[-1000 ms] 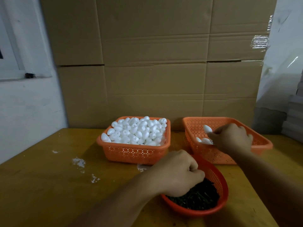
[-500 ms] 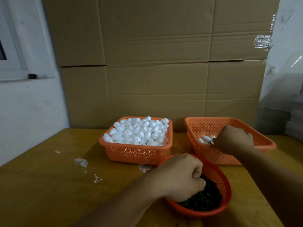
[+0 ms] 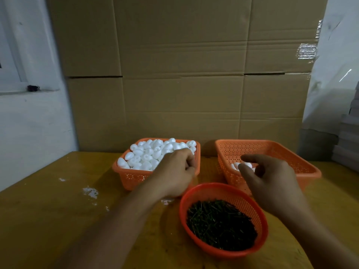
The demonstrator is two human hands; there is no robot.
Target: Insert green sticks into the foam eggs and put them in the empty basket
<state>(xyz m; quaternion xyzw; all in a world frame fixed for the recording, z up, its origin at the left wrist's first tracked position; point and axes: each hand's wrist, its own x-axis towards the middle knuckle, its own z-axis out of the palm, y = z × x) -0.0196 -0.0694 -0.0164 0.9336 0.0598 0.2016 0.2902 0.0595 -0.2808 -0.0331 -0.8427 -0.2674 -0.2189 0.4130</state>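
Foam eggs (image 3: 155, 154) fill the left orange basket (image 3: 134, 177) to the brim; it sits at the back middle of the yellow wooden table (image 3: 48, 220). A few more eggs (image 3: 236, 165) lie in the right orange basket (image 3: 303, 167), low against its near-left wall; whether they carry sticks you can't tell. Green sticks (image 3: 219, 223) are heaped in the round red basket (image 3: 262, 218), nearest you, just in front of the gap between the two square baskets.

Your left hand (image 3: 175, 171) is at the near-right corner of the full basket, fingers curled in over the eggs; can't tell if it holds anything. Your right hand (image 3: 272, 177) hovers over the near-left edge of the right basket, fingers loosely bent, thumb and forefinger apart, gripping nothing.

Room: a cardboard wall (image 3: 184, 74) stands right behind the baskets, a white wall (image 3: 29, 123) to the left, plastic sheeting (image 3: 334, 65) and a grey stack (image 3: 347, 142) to the right. White crumbs (image 3: 90, 192) dot the tabletop left of the baskets. That left half of the table is bare wood, and its left edge runs diagonally along the white wall.
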